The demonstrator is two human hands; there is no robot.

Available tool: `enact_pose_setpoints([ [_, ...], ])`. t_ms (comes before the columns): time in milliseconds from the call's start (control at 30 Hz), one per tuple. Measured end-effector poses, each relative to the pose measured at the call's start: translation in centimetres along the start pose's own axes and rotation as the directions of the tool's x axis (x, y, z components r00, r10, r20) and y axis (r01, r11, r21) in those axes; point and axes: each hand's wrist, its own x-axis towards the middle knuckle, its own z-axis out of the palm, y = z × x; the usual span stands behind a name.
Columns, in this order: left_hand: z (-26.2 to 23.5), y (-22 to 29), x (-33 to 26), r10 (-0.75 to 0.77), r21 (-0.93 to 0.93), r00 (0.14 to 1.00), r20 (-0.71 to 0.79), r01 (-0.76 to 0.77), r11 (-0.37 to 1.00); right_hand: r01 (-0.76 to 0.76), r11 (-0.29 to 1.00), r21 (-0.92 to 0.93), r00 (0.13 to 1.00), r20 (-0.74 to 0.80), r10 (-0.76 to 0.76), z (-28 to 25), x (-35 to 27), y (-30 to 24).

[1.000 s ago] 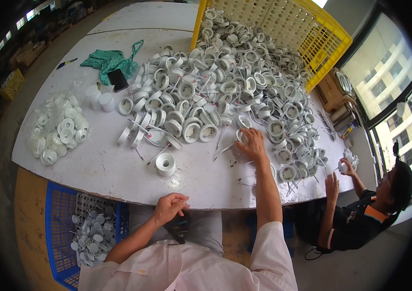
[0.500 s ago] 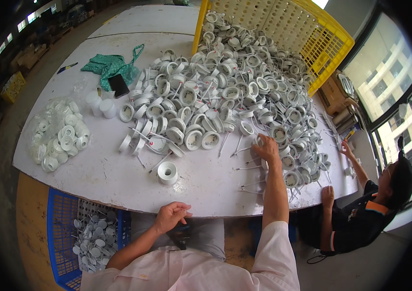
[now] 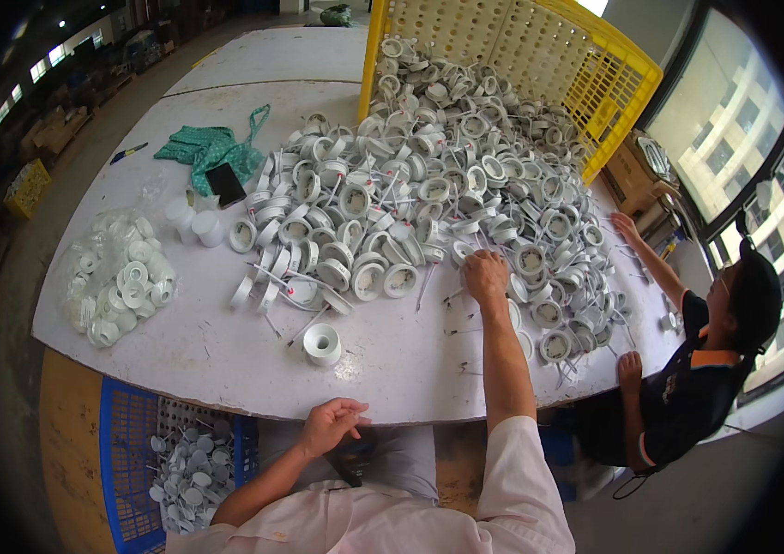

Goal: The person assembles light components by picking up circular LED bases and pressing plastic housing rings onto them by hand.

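My right hand (image 3: 486,279) reaches to the near edge of a large heap of round white light fittings (image 3: 369,277) with short cables. Its fingers are bent down and close on the rim of one white round light fitting (image 3: 462,251); the fingertips are partly hidden. My left hand (image 3: 335,425) hovers at the table's front edge, over my lap, palm turned inward. Its fingers are loosely bent and apart, with nothing visible in them. Between my hands and the heap, a white stepped ring piece (image 3: 322,343) stands by itself, its hole facing up.
A tipped yellow crate (image 3: 627,102) backs the heap. At left lie a clear bag of white rings (image 3: 124,282), white cups (image 3: 206,227), a phone (image 3: 225,185) and green cloth (image 3: 212,148). A blue basket of white discs (image 3: 129,462) stands below. A co-worker (image 3: 706,388) sits at right.
My right hand has moved left and slightly up to the fitting. My left hand's fingers have loosened a little. The co-worker's farther hand has moved away along the table, and the view has shifted slightly.
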Motion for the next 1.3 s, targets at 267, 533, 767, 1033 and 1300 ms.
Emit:
enact_pose_setpoints([
  [267, 0.0, -0.6, -0.3, 0.059, 0.013, 0.998, 0.002, -0.059, 0.998, 0.112, 0.977, 0.180, 0.925, -0.377, -0.036, -0.5, -2.7, -0.5],
  [533, 2.5, 3.3, -1.5, 0.349, 0.266, 0.934, -0.075, -0.318, 0.910, 0.330, 0.911, 0.247, 0.700, -0.712, -0.061, -7.2, -10.3, -7.1],
  [767, 4.2, 6.9, 0.8, 0.534, 0.242, 0.822, -0.199, -0.486, 0.839, 0.626, 0.698, 0.348, 0.671, -0.696, -0.255, -9.0, -19.6, -15.4],
  [1033, 0.9, 4.7, -2.8, 0.345, 0.186, 0.908, -0.238, -0.306, 0.934, 0.605, 0.471, 0.642, 0.796, -0.511, -0.325, -9.9, -22.4, -18.4],
  [1300, 0.8, 3.8, -4.1, 0.322, 0.261, 0.900, -0.295, -0.248, 0.933, -0.114, 0.250, 0.962, 0.976, 0.155, -0.152, -6.0, -21.9, -20.4],
])
